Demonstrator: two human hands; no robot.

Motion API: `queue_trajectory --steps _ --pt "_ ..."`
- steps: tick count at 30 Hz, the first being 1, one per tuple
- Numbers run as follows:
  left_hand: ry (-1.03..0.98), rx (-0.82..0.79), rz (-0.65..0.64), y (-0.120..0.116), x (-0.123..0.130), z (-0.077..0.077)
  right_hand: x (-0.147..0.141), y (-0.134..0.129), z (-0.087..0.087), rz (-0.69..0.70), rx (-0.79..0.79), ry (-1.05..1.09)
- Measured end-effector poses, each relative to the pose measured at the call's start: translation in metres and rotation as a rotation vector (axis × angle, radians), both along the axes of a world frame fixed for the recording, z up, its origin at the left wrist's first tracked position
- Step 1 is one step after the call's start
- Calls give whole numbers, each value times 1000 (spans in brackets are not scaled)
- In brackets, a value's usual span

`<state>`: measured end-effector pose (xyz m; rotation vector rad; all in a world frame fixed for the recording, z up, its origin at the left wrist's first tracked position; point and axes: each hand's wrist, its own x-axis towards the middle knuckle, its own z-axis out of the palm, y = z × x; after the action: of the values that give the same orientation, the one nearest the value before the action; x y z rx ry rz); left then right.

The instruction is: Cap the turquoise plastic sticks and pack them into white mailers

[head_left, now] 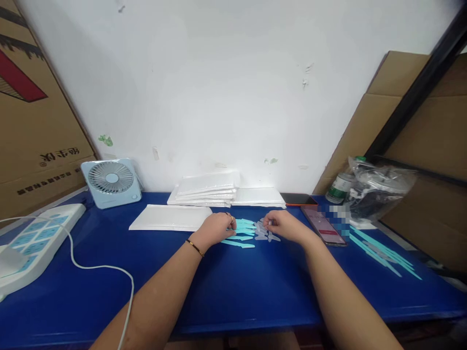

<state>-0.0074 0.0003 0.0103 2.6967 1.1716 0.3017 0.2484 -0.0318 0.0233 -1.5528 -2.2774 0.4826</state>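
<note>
My left hand point(218, 227) has its fingers curled at the handle end of several turquoise eyebrow razors point(245, 232), which lie fanned out with their blade ends to the right. It pinches one of them, though the fingers hide part of the handle. To the right, my right hand point(283, 225) has its thumb and forefinger pinched on a small clear blade cap, mostly hidden by the fingertips. Just beneath and left of those fingertips lies a small pile of translucent blade caps point(260, 233), close to the razor tips.
White padded mailers point(204, 192) are stacked against the wall, with one mailer point(164, 217) in front. A fan point(111, 182), power strip point(44, 243) and white cable point(98, 267) are left. Rightward lie a phone point(324, 226), more turquoise razors point(386, 253), a bottle point(339, 188) and a plastic bag point(383, 187).
</note>
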Motion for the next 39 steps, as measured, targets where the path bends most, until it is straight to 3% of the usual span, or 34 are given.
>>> queue_trajectory --steps 6,12,18,28,39 --pt "38 75 21 -5 4 4 -5 -2 0 18 -29 -16" --pt "-57 127 13 -5 2 12 -16 1 -9 34 11 -25" --pt "-79 80 21 -5 1 12 -17 7 -22 -27 -145 54" --pt "-84 66 41 -6 -1 18 -9 1 -4 -7 -67 209" --pt "-79 36 33 -8 1 21 -16 -2 -2 18 -65 198"
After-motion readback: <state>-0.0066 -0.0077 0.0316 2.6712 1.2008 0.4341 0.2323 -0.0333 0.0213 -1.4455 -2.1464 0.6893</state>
